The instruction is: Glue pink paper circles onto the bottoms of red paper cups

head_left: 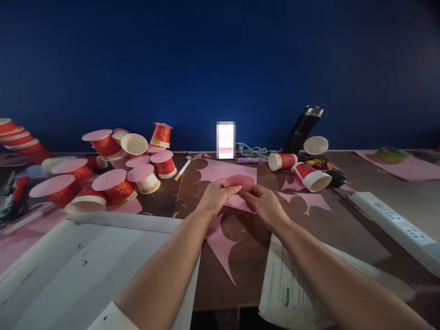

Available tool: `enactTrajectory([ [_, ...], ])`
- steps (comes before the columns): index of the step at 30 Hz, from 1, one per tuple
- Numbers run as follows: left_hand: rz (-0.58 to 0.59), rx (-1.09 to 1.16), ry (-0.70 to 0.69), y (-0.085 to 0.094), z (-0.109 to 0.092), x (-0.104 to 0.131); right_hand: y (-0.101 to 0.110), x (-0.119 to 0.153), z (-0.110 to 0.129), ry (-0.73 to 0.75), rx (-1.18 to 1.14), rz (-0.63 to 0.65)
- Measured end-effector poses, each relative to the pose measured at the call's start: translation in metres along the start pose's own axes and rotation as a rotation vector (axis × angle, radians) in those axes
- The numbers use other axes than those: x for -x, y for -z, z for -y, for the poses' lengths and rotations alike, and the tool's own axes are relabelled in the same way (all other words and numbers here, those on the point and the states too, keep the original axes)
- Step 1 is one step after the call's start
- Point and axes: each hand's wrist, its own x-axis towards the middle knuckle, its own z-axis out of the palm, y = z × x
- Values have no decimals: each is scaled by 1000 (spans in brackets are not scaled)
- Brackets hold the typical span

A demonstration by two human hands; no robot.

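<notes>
Both hands hold one pink paper disc (240, 182) over the middle of the table. My left hand (217, 195) pinches its left edge, thumb on top. On the other side, my right hand (264, 201) grips the near right edge between thumb and fingers. Beneath lies a pink sheet (223, 169) with curved pieces cut out of its left edge. A pointed pink offcut (222, 250) rests nearer to me, between my forearms. Some of the sheet is hidden behind my hands.
Several red paper cups (115, 187) with pink discs cluster at the left, behind a white box lid (85, 261). At right are tipped cups (311, 176), a black flask (302, 130) and a power strip (395, 224). A lit phone (226, 140) stands against the blue wall.
</notes>
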Motion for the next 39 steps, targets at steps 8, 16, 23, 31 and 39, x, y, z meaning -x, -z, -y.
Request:
enactTrajectory([
  [8,-33,32,38,-2,1,-2,-1,1,2,-23,-22,36],
  [16,53,61,26,-2,-2,2,-2,1,-1,-44,-68,-2],
  [23,-43,49,24,-5,2,-1,-2,-1,-5,-31,-54,7],
  [31,-6,30,34,-3,3,-1,0,-3,-9,-34,-31,-22],
  [39,-92,-117,-116,-1,9,-6,-3,-2,-3,-149,-219,-14],
])
